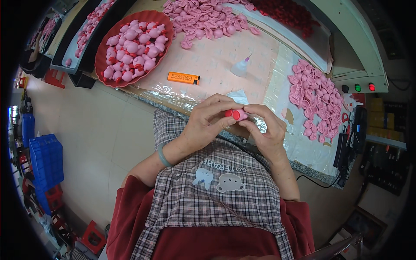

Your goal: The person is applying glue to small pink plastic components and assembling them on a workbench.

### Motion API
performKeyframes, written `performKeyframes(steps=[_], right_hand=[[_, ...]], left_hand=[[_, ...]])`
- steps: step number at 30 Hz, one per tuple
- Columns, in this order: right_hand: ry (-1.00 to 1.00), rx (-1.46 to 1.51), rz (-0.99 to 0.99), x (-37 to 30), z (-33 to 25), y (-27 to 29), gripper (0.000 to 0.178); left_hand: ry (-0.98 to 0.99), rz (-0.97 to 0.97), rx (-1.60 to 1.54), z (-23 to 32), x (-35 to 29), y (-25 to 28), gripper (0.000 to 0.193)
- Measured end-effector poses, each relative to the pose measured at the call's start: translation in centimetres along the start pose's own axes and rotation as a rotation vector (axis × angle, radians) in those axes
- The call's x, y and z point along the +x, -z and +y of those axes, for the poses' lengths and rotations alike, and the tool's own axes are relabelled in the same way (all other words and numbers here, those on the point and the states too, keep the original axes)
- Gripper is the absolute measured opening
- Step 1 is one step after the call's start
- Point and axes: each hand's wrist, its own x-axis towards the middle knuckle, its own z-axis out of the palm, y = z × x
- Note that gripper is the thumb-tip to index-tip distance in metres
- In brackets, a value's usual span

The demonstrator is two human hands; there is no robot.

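In front of my apron, the fingertips of both hands meet on a small pink piece with red ends (238, 115). My left hand (208, 116), with a pale green bangle on its wrist, pinches the red side between thumb and fingers. My right hand (266, 126) grips the pink side with thumb and forefinger. The fingers cover part of the piece, so its full shape is hidden. Just beyond the hands lie a small white sheet (237, 97) and an orange lighter (183, 78). A small translucent bottle with a thin nozzle (240, 68) stands farther back.
A red scalloped bowl (100, 56) of pink-and-red pieces sits at the table's left. Loose pink shell-like parts (203, 19) spread at the back, and another pile (314, 97) lies right. A pale machine housing (362, 43) with green and red lights borders the table.
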Motion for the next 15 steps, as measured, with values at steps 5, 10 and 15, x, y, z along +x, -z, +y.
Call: performKeyframes(steps=[5, 10, 15], right_hand=[[-0.01, 0.052, 0.014, -0.05, 0.58, -0.13, 0.027], [-0.029, 0.057, 0.056, -0.15, 0.31, -0.32, 0.024], [-0.051, 0.103, -0.002, -0.11, 0.06, 0.03, 0.024]], left_hand=[[0.051, 0.025, -0.159, 0.2, 0.15, -0.41, 0.031], [0.005, 0.007, -0.132, 0.06, 0.09, -0.13, 0.032], [-0.044, 0.042, -0.112, -0.06, -0.18, -0.1, 0.031]])
